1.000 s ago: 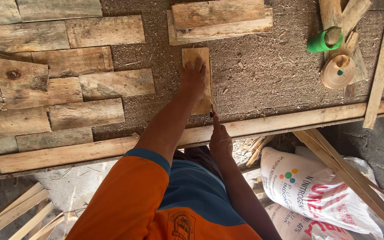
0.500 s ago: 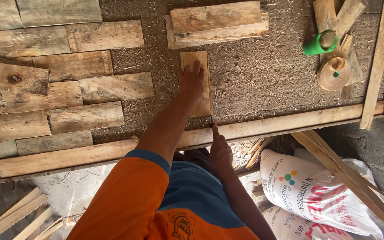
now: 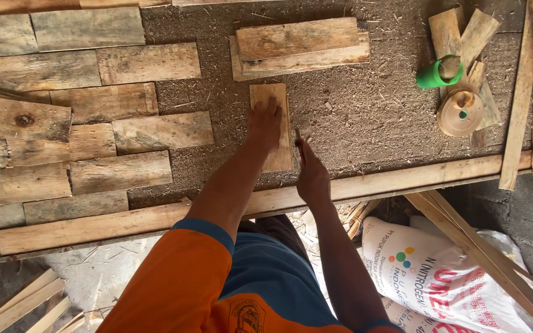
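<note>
The left hand (image 3: 264,126) lies flat, fingers spread, on a short upright plank of pale wood (image 3: 271,126) at the centre of the frame, pressing it against the brown, sawdust-strewn worktop (image 3: 365,105). Its grip is apart: the palm rests on the plank and nothing is clasped. The right hand (image 3: 311,177), just right of the plank's lower end, has its grip closed around a thin dark pencil-like tool (image 3: 300,147) whose tip stands at the plank's right edge.

Above the plank, near but apart from it, two longer weathered boards (image 3: 300,46) lie stacked crosswise. The left third of the frame is covered by rows of grey-brown wooden pieces (image 3: 94,123) laid edge to edge like brickwork. A long pale wooden batten (image 3: 402,179) runs along the worktop's near edge, just under the right hand. At the upper right a green plastic cap (image 3: 439,73) and a round wooden spool-like object (image 3: 460,113) rest on wood offcuts. At the lower right lies a white printed sack (image 3: 427,271).
</note>
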